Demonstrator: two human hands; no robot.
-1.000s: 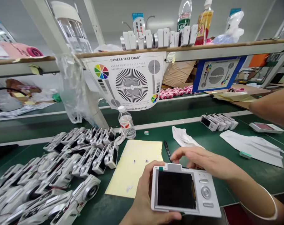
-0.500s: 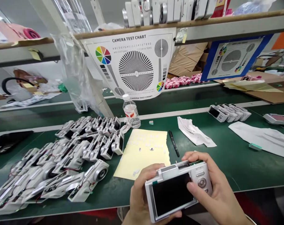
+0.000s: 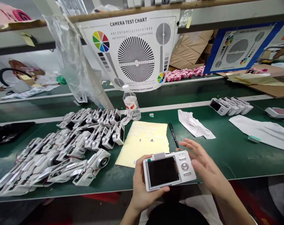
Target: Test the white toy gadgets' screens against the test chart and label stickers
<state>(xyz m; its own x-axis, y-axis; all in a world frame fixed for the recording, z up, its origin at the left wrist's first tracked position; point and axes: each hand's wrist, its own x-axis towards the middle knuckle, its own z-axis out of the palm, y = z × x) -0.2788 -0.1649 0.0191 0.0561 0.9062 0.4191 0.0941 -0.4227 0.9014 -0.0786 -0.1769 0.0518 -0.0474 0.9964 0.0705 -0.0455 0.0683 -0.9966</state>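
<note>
Head view: left hand [image 3: 142, 187] grasps white camera [image 3: 167, 170] by its left end, dark screen facing up, over near edge of green table [image 3: 237, 156]. Right hand [image 3: 202, 165] holds nothing, fingers spread, just beside button end; contact unclear. Judged: rear face under check, one-hand hold; steady left grip needed. Yellow sheet [image 3: 144, 140], pen [image 3: 173, 135] just beyond.

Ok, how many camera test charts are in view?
2. One white chart hangs behind the water bottle; a blue-bordered one hangs to its right. More may lie outside the frame.
</note>
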